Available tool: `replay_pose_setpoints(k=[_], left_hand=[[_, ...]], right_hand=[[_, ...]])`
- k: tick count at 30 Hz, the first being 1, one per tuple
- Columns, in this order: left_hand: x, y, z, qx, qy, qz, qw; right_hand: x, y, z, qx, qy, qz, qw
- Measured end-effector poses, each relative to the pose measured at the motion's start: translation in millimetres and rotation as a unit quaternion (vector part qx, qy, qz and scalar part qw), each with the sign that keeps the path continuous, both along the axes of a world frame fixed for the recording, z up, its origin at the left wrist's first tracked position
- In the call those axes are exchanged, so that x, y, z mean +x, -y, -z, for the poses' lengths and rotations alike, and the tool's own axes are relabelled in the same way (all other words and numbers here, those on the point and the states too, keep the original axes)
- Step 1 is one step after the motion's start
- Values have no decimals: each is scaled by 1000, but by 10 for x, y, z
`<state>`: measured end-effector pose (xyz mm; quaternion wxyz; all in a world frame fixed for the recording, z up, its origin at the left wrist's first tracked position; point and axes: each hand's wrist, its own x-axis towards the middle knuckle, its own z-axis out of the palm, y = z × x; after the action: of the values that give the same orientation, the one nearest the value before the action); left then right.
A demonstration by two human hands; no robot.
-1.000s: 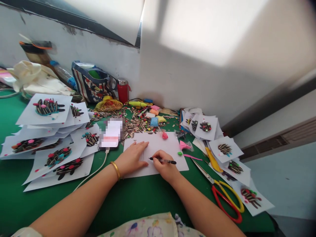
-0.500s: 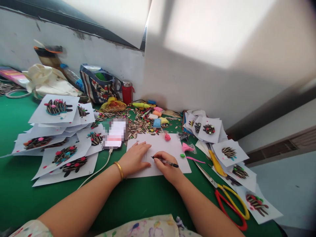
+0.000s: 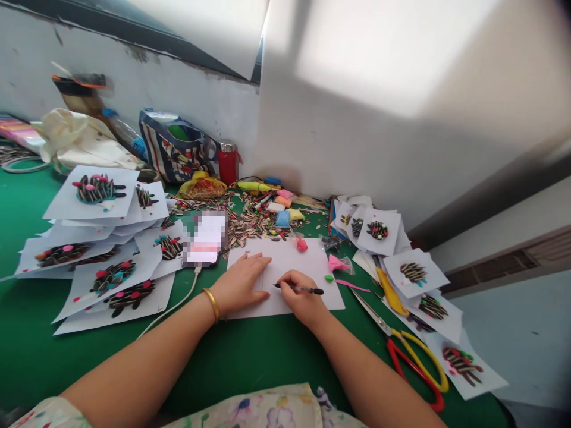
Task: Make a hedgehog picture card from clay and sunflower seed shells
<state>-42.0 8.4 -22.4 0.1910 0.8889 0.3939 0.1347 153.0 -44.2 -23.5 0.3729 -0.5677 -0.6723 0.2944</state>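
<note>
On the green desk (image 3: 223,362), a white sheet (image 3: 289,264) lies between the near edge and the seeds (image 3: 250,223) toward the far edge. The left hand (image 3: 241,286) rests palm down on the sheet's left part, fingers spread wide. The right hand (image 3: 306,302) pinches a black pen (image 3: 307,289) narrowly, its tip near the sheet's middle. Good line work calls for firm left-palm pressure, a light grip and a wrist clear of wet ink.
</note>
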Motion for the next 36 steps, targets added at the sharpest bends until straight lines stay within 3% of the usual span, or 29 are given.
replay_pose_setpoints(k=[24, 36], left_hand=[[-28, -30, 36, 3, -14, 12, 1000], [-14, -7, -38, -12, -19, 4, 1000]], right_hand=[[-31, 20, -20, 6, 46, -19, 999], [18, -17, 39, 16, 59, 16, 998]])
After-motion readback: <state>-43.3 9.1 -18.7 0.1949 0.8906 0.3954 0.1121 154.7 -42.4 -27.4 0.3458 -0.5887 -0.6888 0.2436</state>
